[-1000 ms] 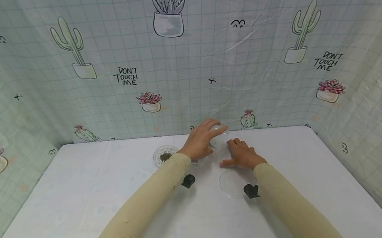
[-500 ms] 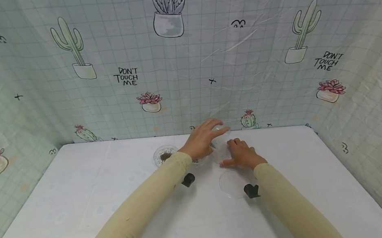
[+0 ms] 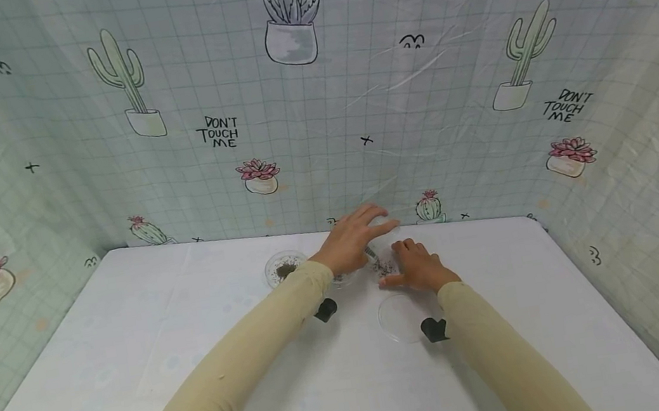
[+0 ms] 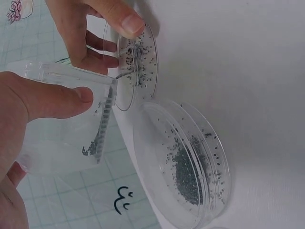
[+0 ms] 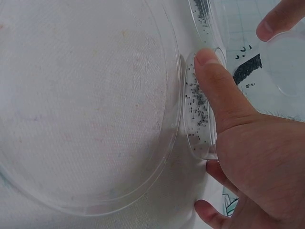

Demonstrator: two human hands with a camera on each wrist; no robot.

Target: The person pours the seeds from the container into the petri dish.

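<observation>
My left hand grips a clear plastic container, tilted with its mouth toward a petri dish. Dark granules lie along the container's lower wall, and a thin stream of them falls from its mouth into the dish. On the table, my right hand holds that dish by its side, thumb over the near rim and fingers at the far side. Scattered dark granules cover its floor. In the head view the left hand hides most of the container.
Beside the left forearm stands a petri dish with a dark heap; another filled dish is partly hidden by the left wrist in the head view. A clear round dish or lid lies near the right forearm. A printed curtain backs the white table.
Dark granules now show in the dish at my right hand, where none showed before. The container in my left hand has tipped further; the right hand has stayed in place.
</observation>
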